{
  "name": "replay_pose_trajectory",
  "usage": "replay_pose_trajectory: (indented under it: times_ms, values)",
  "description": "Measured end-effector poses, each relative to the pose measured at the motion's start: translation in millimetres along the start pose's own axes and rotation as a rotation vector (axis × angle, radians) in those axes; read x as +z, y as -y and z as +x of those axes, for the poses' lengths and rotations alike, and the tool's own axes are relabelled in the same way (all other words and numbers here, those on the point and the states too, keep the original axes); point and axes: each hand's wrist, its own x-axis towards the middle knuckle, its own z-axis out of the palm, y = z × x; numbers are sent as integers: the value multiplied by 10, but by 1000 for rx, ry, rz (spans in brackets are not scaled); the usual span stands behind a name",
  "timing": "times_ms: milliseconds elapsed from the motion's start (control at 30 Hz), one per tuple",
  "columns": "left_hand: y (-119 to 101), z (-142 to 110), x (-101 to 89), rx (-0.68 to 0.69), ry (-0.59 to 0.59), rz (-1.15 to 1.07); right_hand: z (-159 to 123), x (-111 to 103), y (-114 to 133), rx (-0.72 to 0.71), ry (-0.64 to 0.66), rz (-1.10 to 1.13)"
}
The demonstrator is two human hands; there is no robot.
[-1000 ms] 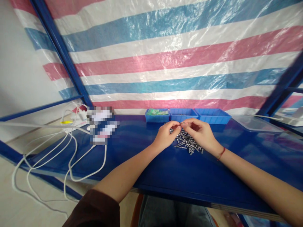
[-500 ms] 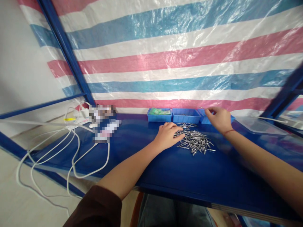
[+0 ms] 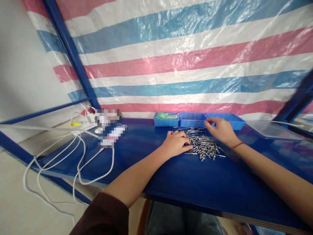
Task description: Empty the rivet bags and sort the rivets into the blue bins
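A loose pile of silver blind rivets (image 3: 204, 145) lies on the blue table. My left hand (image 3: 174, 142) rests at the pile's left edge, its fingers spread and bent over some rivets. My right hand (image 3: 221, 130) hovers above the far right of the pile, in front of the bins. Its thumb and fingers are loosely curved, and no rivet shows between them. Behind the pile stand a middle blue bin (image 3: 192, 123) with a few small metal pieces in it and a right blue bin (image 3: 237, 124), partly covered by my right hand.
A left blue bin (image 3: 166, 123) holds green-and-white packets. White cables (image 3: 83, 163) and a power strip (image 3: 85, 125) lie at the left, next to blurred-out items (image 3: 111, 129). On the right is a clear plastic lid (image 3: 271, 130). Striped sheeting (image 3: 171, 65) hangs behind.
My hands were together over the pile, then parted. My right hand carried a rivet up to the bins, then dropped lower and shows none now. My left hand settled onto the rivets.
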Motion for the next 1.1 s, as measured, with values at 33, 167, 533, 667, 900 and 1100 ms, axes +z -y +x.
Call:
replay_pose_trajectory:
  times_ms: [33,167,533,667,900,1100]
  values:
    - [1,2,2,10,14,-6,-33,6,62,-28,16,32]
    - [-14,13,6,42,34,6,-127,-5,259,-91,66,144]
    - [7,39,10,12,-21,141,-236,22,374,-109,110,287]
    - [-30,20,-11,-53,-30,254,-254,32,400,-113,144,295]
    - [-40,6,-26,-145,-77,217,-269,17,440,-115,157,327]
    - [-24,59,-2,-204,-208,-102,-303,2,523,-91,175,527]
